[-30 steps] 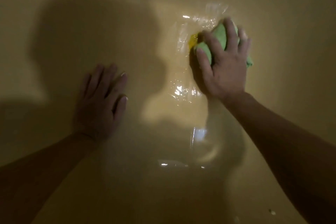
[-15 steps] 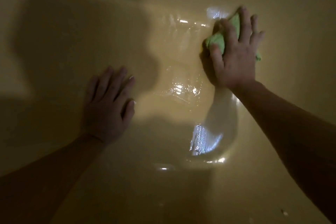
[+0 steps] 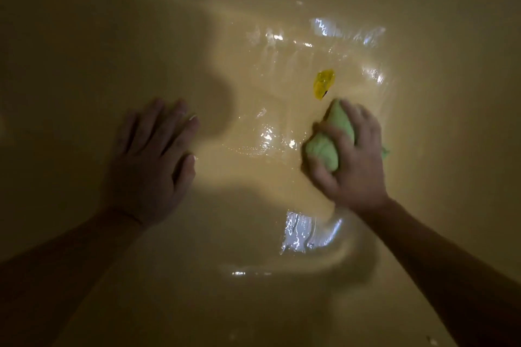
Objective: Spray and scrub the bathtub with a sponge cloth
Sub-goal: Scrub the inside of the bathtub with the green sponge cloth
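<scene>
The yellowish bathtub [image 3: 253, 183] fills the dim view, its middle wet and glistening. My right hand [image 3: 352, 160] grips a bunched green sponge cloth [image 3: 327, 146] and presses it on the wet tub surface, blurred by motion. My left hand [image 3: 152, 160] lies flat on the tub surface to the left, fingers straight and together, holding nothing. A small bright yellow patch [image 3: 324, 84] shows on the tub just beyond the cloth.
Shadows of my head and arms fall across the left and lower parts of the tub. Bright reflections [image 3: 304, 234] sit near my right wrist. A few small white specks [image 3: 432, 341] lie at the bottom right.
My right hand has pulled the cloth back toward me, uncovering the yellow patch it covered before. My left hand stays flat in about the same place.
</scene>
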